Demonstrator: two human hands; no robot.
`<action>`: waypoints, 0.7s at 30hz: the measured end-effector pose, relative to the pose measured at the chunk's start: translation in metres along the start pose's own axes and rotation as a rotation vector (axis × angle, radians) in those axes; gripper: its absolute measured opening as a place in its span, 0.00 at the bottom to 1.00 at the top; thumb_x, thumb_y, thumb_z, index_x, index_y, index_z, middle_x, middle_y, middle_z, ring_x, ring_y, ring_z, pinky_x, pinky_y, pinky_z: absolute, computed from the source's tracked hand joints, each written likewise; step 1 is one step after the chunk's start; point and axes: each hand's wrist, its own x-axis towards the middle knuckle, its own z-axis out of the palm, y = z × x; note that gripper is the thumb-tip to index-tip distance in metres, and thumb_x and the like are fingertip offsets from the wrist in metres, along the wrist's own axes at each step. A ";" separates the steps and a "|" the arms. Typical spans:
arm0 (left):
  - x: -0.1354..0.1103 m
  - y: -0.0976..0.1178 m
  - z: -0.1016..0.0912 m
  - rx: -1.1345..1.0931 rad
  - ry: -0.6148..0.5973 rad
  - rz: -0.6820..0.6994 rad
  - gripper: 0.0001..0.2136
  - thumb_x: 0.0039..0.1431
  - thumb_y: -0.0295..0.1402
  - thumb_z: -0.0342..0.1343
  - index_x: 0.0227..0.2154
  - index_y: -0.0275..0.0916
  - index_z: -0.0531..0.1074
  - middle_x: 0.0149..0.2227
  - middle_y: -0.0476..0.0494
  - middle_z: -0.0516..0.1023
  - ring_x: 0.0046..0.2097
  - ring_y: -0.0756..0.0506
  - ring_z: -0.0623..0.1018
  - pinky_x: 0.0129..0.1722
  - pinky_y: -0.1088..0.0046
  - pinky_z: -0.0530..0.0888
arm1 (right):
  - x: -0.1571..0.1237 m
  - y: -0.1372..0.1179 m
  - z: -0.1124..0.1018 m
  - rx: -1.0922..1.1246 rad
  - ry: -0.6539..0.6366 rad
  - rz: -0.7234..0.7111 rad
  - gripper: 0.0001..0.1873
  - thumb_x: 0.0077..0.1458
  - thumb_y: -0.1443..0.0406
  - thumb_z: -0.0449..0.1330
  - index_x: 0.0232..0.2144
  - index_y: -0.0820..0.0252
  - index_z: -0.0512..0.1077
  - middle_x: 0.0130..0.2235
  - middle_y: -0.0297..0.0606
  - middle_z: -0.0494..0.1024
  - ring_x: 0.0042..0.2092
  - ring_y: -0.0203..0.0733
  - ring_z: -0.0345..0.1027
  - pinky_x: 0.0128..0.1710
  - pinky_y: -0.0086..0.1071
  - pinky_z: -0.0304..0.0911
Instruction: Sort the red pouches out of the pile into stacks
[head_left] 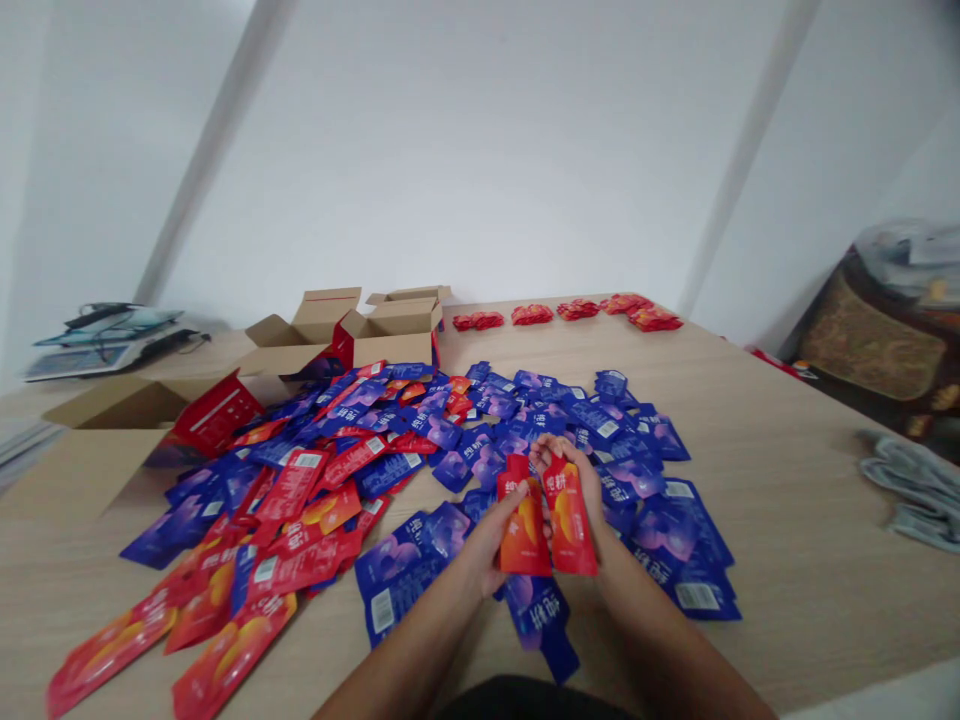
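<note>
My left hand point(491, 540) is closed on a red pouch point(523, 520), held upright above the table. Right beside it, my right hand point(577, 470) grips a second red pouch point(571, 518) from behind, its fingers curled over the top edge. The two pouches touch side by side. Below and around them lies a wide heap of blue pouches point(510, 420) and red pouches point(300, 500) spread over the wooden table point(787, 500).
Open cardboard boxes point(352, 325) stand at the back left, one larger box point(112, 430) lying open at the left. Small stacks of red pouches point(570, 312) line the far edge. A grey cloth point(911, 490) lies at the right. A scale-like device point(105, 340) sits far left.
</note>
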 end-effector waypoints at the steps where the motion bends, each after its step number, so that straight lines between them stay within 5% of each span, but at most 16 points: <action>1: -0.001 -0.004 0.004 0.010 0.007 -0.019 0.15 0.52 0.39 0.60 0.38 0.32 0.71 0.30 0.41 0.79 0.28 0.47 0.78 0.33 0.71 0.75 | 0.000 0.004 0.000 -0.028 0.016 -0.021 0.09 0.43 0.60 0.63 0.18 0.55 0.68 0.29 0.31 0.74 0.33 0.38 0.69 0.43 0.35 0.67; 9: -0.007 -0.010 0.017 0.150 0.049 0.013 0.15 0.40 0.24 0.64 0.35 0.32 0.73 0.29 0.41 0.80 0.28 0.45 0.79 0.33 0.70 0.75 | 0.003 0.012 -0.002 -0.123 0.066 -0.147 0.07 0.45 0.58 0.63 0.25 0.53 0.73 0.32 0.31 0.76 0.40 0.41 0.71 0.49 0.37 0.65; 16: -0.006 0.010 0.013 0.120 0.181 0.250 0.17 0.38 0.23 0.65 0.36 0.32 0.73 0.32 0.39 0.81 0.34 0.41 0.80 0.37 0.65 0.76 | 0.000 -0.007 -0.005 -0.339 0.025 0.095 0.20 0.48 0.49 0.59 0.40 0.52 0.73 0.42 0.37 0.78 0.47 0.47 0.71 0.47 0.39 0.66; 21: -0.001 0.014 0.014 0.143 0.162 0.346 0.19 0.40 0.27 0.66 0.39 0.35 0.72 0.36 0.40 0.81 0.37 0.40 0.80 0.40 0.65 0.75 | -0.008 -0.005 -0.004 -0.561 -0.024 -0.011 0.23 0.42 0.60 0.66 0.44 0.53 0.71 0.39 0.34 0.78 0.42 0.44 0.71 0.45 0.38 0.65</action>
